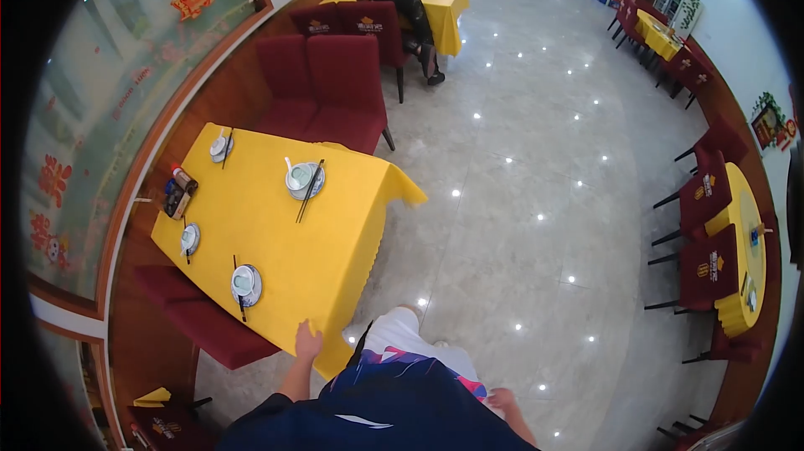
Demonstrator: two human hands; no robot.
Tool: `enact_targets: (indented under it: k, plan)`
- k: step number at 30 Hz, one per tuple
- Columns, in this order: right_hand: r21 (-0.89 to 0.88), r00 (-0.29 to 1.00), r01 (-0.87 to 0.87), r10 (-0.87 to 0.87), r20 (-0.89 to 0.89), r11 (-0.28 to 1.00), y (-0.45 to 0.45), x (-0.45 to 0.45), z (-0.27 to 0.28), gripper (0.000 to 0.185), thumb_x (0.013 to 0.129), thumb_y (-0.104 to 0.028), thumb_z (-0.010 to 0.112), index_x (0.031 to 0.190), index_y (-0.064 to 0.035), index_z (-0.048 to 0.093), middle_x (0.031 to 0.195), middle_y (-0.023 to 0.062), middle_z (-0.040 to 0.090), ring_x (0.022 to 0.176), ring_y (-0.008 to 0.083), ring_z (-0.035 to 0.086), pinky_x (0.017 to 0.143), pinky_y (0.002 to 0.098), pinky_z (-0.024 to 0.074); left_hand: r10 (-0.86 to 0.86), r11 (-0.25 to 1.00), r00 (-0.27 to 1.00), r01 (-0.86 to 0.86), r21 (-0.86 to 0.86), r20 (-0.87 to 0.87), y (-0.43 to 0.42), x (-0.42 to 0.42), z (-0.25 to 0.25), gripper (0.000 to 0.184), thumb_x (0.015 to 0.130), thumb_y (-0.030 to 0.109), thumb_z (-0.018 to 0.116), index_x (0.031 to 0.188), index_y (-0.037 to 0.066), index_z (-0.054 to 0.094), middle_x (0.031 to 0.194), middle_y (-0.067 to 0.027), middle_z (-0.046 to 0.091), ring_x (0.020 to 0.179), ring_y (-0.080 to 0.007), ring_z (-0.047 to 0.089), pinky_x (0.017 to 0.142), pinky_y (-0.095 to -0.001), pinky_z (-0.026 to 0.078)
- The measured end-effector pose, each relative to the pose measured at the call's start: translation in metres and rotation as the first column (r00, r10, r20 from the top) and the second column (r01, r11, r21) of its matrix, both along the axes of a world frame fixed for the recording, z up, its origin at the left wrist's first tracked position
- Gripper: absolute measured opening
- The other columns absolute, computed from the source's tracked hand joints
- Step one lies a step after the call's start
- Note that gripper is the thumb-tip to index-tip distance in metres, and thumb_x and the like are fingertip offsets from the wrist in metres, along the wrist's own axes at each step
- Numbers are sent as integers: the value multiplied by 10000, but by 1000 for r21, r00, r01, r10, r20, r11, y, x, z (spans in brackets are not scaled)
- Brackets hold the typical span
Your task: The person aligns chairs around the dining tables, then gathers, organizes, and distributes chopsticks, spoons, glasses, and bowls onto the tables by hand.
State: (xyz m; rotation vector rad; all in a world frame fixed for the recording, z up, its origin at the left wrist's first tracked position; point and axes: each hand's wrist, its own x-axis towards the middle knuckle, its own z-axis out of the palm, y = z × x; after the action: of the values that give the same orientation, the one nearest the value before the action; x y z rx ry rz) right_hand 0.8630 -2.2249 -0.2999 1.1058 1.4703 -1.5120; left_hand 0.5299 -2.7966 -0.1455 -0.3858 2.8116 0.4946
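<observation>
Likely soft, light tablecloth (pixel 260 233); grip hem (pixel 335 359), lower centre. Left hand (pixel 308 340) loose, empty; right hand's (pixel 504 402) grip unclear.

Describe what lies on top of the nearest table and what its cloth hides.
Four bowls on plates, with chopsticks, and a group of small containers at one end. The yellow cloth hides the tabletop itself and the space beneath.

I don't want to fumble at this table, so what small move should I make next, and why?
Probably reach your left hand toward the nearest bowl: that hand looks empty and is at the near edge of the yellow tablecloth, with only bare cloth between, while your right hand is out by your side.
</observation>
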Motion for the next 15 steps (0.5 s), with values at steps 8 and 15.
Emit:
enact_targets:
  k: [8,15]
  plan:
    - [318,961,241,-179,-211,917,160,-316,37,278,903,-263,529,1098,-77,597,797,113,685,652,183,650,536,342,502,210,969,974,-218,114,82,69,-134,-47,794,835,282,582,1463,-50,229,1466,-411,160,1355,-513,266,1137,-453,264]
    - [190,985,80,-47,-169,979,129,-515,113,280,924,-245,525,1155,-101,593,907,97,695,783,192,673,686,347,522,596,790,762,-614,-12,256,137,-280,-82,906,852,469,514,1444,-127,173,1412,-514,44,1345,-634,76,1133,-591,113]
